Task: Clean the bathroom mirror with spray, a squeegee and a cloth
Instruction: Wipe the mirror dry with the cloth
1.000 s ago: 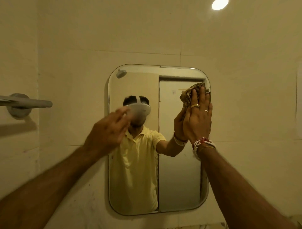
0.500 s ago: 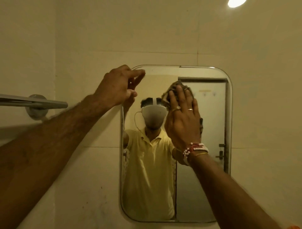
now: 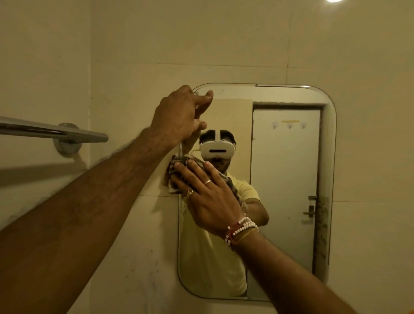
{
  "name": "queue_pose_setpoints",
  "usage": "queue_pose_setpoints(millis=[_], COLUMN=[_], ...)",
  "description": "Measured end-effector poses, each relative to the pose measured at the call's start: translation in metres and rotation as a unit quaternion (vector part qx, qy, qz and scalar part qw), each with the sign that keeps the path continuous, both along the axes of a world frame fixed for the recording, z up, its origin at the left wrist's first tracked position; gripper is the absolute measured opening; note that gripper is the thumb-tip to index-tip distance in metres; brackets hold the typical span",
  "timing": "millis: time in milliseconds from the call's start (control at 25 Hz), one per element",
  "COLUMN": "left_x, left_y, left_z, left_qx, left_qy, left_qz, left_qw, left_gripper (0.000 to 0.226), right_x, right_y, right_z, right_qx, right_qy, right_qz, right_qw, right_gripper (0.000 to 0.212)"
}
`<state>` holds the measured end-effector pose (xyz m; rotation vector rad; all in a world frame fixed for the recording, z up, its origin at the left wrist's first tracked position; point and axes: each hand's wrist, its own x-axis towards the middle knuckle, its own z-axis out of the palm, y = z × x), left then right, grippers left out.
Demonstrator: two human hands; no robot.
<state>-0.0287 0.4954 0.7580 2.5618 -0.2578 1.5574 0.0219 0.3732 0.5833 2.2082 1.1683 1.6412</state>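
A rounded rectangular mirror [image 3: 286,201] hangs on the tiled wall. My right hand [image 3: 208,197] presses a patterned brown cloth [image 3: 175,165] flat against the mirror's left edge, about a third of the way down. The cloth sticks out past my fingertips onto the wall. My left hand [image 3: 179,114] grips the mirror's top left corner, fingers curled over the edge. No spray bottle or squeegee is in view.
A metal towel bar [image 3: 51,132] juts from the wall at the left, level with my left forearm. The mirror reflects a person in a yellow shirt and a closed door. A ceiling light [image 3: 336,0] glows at the top.
My right hand has slid the cloth from the mirror's upper right across to its left edge. My left hand rose and took hold of the top left corner.
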Motion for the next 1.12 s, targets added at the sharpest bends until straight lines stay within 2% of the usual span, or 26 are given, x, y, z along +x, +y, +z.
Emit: queue_pose_setpoints(millis=[80,200,320,480,720,880,960,1040,1120], left_x=[-0.001,-0.002,-0.002,-0.002,-0.01,-0.01,-0.009,-0.006,-0.005], left_y=[-0.001,-0.001,-0.004,-0.012,-0.026,-0.029,-0.027,-0.02,-0.014], left_z=[0.001,-0.002,-0.009,-0.023,-0.043,-0.055,-0.061,-0.069,-0.075], left_qx=[-0.003,0.01,0.007,0.017,0.048,0.059,0.059,0.06,0.06], left_qy=[0.0,-0.007,-0.016,-0.014,0.003,-0.011,-0.007,0.002,0.004], left_qz=[0.007,0.02,0.02,0.047,0.103,0.117,0.101,0.078,0.057], left_qw=[1.0,1.0,1.0,0.999,0.994,0.991,0.993,0.995,0.997], left_gripper=[0.068,0.065,0.065,0.073,0.116,0.114,0.11,0.105,0.101], right_x=[0.0,0.001,0.001,0.002,-0.004,-0.005,-0.004,-0.002,0.003], right_y=[-0.006,-0.007,0.0,0.001,0.0,-0.002,-0.01,-0.026,-0.047], right_z=[0.016,0.047,0.046,0.002,-0.081,-0.101,-0.089,-0.07,-0.052], right_qx=[-0.008,0.062,0.1,0.041,-0.067,-0.09,-0.045,0.066,0.198], right_qy=[-0.006,-0.01,-0.01,-0.005,0.027,0.018,0.021,0.034,0.033], right_qz=[0.002,-0.001,0.004,0.012,0.014,0.005,0.003,-0.004,-0.015], right_qw=[1.0,0.998,0.995,0.999,0.997,0.996,0.999,0.997,0.98], right_gripper=[0.058,0.057,0.058,0.058,0.065,0.066,0.066,0.062,0.058])
